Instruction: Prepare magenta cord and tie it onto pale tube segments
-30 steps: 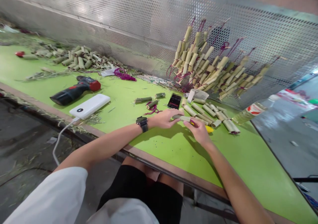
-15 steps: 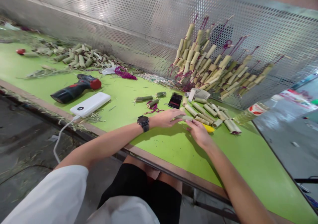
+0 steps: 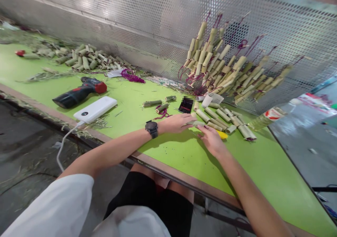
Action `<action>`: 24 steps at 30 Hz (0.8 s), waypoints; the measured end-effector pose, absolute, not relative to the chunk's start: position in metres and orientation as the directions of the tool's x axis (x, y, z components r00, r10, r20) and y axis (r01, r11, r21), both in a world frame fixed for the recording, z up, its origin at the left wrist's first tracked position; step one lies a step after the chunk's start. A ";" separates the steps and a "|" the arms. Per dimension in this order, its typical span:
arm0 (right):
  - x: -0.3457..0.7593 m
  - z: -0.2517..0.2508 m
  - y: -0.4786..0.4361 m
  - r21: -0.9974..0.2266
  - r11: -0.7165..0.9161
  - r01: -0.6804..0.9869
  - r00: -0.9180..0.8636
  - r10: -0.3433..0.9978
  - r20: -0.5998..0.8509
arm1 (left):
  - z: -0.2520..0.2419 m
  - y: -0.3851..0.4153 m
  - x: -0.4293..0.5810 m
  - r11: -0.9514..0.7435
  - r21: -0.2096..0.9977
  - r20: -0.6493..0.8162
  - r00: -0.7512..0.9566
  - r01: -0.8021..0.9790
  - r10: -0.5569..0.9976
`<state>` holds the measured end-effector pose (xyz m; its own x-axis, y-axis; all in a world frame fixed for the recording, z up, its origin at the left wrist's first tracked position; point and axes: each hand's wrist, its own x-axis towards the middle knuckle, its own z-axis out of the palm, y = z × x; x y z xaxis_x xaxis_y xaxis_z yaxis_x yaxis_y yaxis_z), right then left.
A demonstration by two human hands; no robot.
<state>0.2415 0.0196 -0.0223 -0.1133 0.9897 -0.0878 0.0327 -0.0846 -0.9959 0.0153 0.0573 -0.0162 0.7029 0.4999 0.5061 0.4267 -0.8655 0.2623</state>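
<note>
Between my two hands is a short bamboo tube (image 3: 198, 123), held above the green table. My left hand (image 3: 179, 122), with a dark watch at the wrist, is closed around its left end. At the other end, the fingers of my right hand (image 3: 211, 139) pinch the tube; a thin thing under them is too small to name. A yellow object (image 3: 222, 135) lies just beyond my right hand, partly hidden by it. Several cut bamboo pieces (image 3: 216, 115) lie past my hands, with a small black case (image 3: 185, 105) to their left.
Strung bamboo bundles (image 3: 223, 68) lean on the perforated metal screen (image 3: 147, 26). On the left are a cordless drill (image 3: 80, 92), a white power bank (image 3: 96, 109) with a cable, purple cord (image 3: 132, 75) and a bamboo heap (image 3: 84, 58). A bottle (image 3: 268, 119) stands at the right edge.
Both hands stay at nearly the same place with the bamboo tube between them. The right fingers have shifted slightly along it. The view has moved a little.
</note>
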 end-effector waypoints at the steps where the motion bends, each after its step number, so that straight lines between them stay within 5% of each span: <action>1: 0.241 -0.022 0.019 -0.995 -0.095 0.021 -0.106 0.990 -0.096 | -0.016 0.057 0.015 -0.865 0.262 0.506 0.702 0.429 0.501; 24: 0.236 -0.016 0.014 -0.997 -0.065 0.042 -0.183 0.980 -0.072 | -0.018 0.061 0.015 -0.888 0.291 0.553 0.695 0.356 0.459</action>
<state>0.2364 0.0143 -0.0157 -0.1832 0.9804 -0.0719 0.0417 -0.0653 -0.9970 0.0151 0.0609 -0.0180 0.6952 0.4592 0.5530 0.3557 -0.8883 0.2906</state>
